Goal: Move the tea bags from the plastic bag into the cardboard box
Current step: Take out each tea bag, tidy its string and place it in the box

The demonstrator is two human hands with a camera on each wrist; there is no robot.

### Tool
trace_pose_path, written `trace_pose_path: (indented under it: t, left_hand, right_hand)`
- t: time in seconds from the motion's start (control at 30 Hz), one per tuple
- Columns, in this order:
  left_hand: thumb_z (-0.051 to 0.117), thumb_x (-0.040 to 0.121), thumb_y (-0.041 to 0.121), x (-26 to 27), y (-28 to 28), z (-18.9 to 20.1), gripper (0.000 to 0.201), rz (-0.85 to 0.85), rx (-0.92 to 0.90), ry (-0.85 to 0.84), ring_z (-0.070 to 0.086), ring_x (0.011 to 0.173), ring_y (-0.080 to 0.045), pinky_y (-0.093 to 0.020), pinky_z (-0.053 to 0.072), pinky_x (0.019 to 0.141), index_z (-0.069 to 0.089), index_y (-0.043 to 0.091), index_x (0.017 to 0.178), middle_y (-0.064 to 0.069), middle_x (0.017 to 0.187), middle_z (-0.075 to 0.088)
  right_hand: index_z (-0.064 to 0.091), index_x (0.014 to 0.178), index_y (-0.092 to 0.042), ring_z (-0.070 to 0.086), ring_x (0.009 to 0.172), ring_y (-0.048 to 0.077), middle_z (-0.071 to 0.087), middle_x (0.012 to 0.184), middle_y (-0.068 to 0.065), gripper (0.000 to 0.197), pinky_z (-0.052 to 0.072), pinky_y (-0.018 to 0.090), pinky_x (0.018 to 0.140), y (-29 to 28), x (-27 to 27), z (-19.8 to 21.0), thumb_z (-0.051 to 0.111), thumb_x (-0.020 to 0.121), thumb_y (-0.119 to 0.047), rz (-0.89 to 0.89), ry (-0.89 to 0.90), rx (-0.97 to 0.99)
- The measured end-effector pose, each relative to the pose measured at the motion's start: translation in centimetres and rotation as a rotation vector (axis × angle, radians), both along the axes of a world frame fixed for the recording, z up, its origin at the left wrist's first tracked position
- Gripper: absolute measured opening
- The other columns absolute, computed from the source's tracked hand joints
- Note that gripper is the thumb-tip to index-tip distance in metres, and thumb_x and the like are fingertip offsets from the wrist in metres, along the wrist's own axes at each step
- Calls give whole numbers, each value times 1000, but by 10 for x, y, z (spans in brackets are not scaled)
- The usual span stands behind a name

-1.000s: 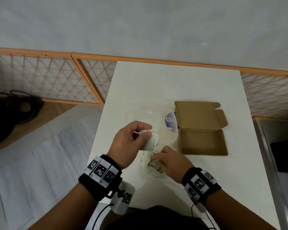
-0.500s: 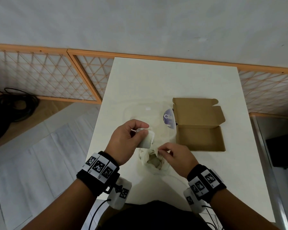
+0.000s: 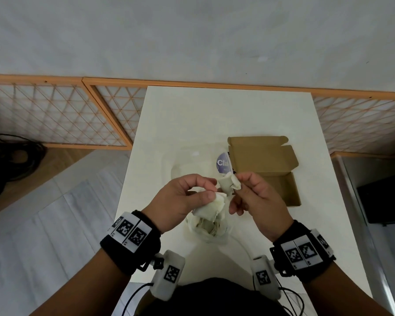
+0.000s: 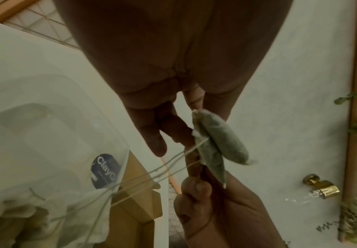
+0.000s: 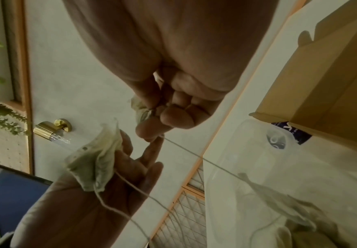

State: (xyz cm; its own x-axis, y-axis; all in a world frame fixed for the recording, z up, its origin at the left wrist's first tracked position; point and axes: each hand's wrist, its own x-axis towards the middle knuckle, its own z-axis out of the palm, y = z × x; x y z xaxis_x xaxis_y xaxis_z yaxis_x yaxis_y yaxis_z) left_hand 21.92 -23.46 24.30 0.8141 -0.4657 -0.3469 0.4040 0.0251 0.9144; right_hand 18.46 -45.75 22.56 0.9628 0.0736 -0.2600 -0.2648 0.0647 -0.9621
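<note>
A crumpled clear plastic bag [image 3: 214, 233] of tea bags lies on the white table [image 3: 214, 115] near its front edge. Just above it, my left hand [image 3: 211, 190] grips a small bunch of white tea bags [image 3: 211, 207]. My right hand [image 3: 237, 185] pinches another tea bag [image 3: 228, 183] beside the left fingertips. Thin strings [image 4: 152, 172] run from the held tea bags [image 4: 220, 141] down to the plastic bag [image 4: 24, 218]. The brown cardboard box [image 3: 290, 190] stands with its lid back, right of my hands; its inside looks bare where it shows.
A clear plastic container [image 3: 187, 165] with a blue round sticker [image 3: 222, 165] lies left of the box. Orange lattice panels [image 3: 55, 115] line the wall. Black cables [image 3: 12, 156] lie on the floor at left. A dark object [image 3: 385, 197] sits right of the table.
My right hand came up out of the plastic bag with a tea bag and now sits level with the left fingertips. The left hand kept its tea bags.
</note>
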Motion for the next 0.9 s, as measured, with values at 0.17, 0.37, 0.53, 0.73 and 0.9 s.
trace_pose_path:
  t: [0.17,0.37,0.53,0.73,0.9]
  left_hand:
    - [76,91,11,1,-12,5,9,-40,-24,-49,70,103,-32,-40,58,93,74,8,99,-15,118,75]
    - [74,92,6,3,-17,9,10,23,5,-59,71,93,-28,-41,59,86,75,3,101,-25,108,75]
    - [77,90,13,3,-12,6,10,57,67,-62,71,92,-36,-48,59,88,80,12,100,-27,104,76]
    - [75,91,4,2,-5,10,15,99,93,-62,76,96,-30,-37,62,85,81,7,103,-16,103,80]
    - [75,90,5,0,-1,10,14,113,95,-51,76,95,-31,-38,63,85,82,8,102,-16,102,80]
  right_hand:
    - [65,116,-3,57,61,14,68,85,5,27,44,29,57,3,0,2,58,101,-24,-54,-40,71]
    - [66,116,-5,54,64,24,59,88,19,29,47,33,59,1,-2,0,61,98,-27,-2,19,145]
    - [60,124,-6,59,59,28,63,92,19,34,51,35,58,5,-1,8,58,96,-24,54,158,233]
    - [55,139,-14,67,72,27,71,96,18,52,56,41,68,8,2,14,52,98,-46,84,179,252]
    - [69,109,-3,62,60,15,70,73,3,14,52,24,58,10,7,15,61,104,-14,4,60,-3]
